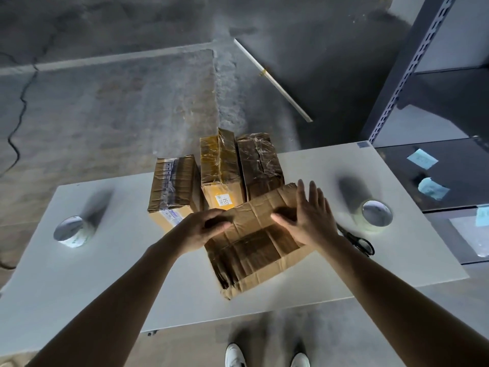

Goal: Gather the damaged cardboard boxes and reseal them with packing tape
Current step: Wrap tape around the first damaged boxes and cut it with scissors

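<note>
1. I am watching the left hand (201,229) curling its fingers over the far left edge of the crumpled box (254,250) and gripping the cardboard there.
2. The right hand (309,221) is lying flat on the same box's top, its fingers straight and spread, pressing down on the far right flap without closing round anything.
3. The crumpled box is sitting under both hands, turned at an angle on the white table (105,274), with its near corner torn and reaching close to the table's near edge.
4. Just beyond the hands, three more boxes are standing side by side: a brown box (172,186) past the left hand, a yellow-taped box (219,173) carrying a small label in the middle, and a dark box (259,165) wrapped in clear tape past the right fingertips.
5. Scissors (357,241) are lying just beside the right wrist, on its outer side.
6. Further out on that side, the right tape roll (377,215) is standing on the table, and the left tape roll (72,231) is standing well out from the left hand.
7. Beyond the right roll, a grey shelving rack (423,62) is rising beside the table.
8. Below the forearms, white shoes (235,356) are showing on the concrete floor (105,115).
</note>
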A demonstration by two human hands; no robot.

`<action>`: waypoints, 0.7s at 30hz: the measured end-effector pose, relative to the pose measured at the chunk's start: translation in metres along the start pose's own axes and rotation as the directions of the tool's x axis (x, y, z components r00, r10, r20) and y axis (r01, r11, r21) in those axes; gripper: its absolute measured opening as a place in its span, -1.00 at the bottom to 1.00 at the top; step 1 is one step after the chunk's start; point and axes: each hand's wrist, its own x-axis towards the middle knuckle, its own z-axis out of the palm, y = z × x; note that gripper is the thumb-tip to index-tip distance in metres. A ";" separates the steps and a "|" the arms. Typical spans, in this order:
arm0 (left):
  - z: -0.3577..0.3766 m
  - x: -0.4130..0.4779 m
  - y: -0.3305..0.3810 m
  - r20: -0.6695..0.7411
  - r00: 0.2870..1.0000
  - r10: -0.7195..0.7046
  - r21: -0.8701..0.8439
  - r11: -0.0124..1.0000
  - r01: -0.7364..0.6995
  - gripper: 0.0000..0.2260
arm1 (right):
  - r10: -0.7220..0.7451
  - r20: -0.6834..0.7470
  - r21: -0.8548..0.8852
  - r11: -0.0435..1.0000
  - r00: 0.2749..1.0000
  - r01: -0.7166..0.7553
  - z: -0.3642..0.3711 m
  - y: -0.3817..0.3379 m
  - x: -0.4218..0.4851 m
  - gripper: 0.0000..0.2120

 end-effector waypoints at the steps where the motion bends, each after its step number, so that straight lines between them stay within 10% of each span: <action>1: 0.000 0.000 0.000 0.000 1.000 0.002 0.011 1.000 -0.002 -0.54 | 0.015 0.005 0.013 1.000 1.000 -0.015 -0.003 0.006 0.001 0.11; 8: 0.004 -0.001 -0.005 -0.021 1.000 0.001 0.044 0.999 0.000 -0.53 | -0.096 -0.090 0.032 0.995 0.991 0.099 -0.008 0.011 -0.001 -0.28; 21: 0.013 -0.001 0.001 -0.191 0.981 0.019 0.131 0.991 0.007 -0.60 | -0.301 0.001 0.018 0.954 0.954 0.301 0.042 -0.093 -0.045 0.21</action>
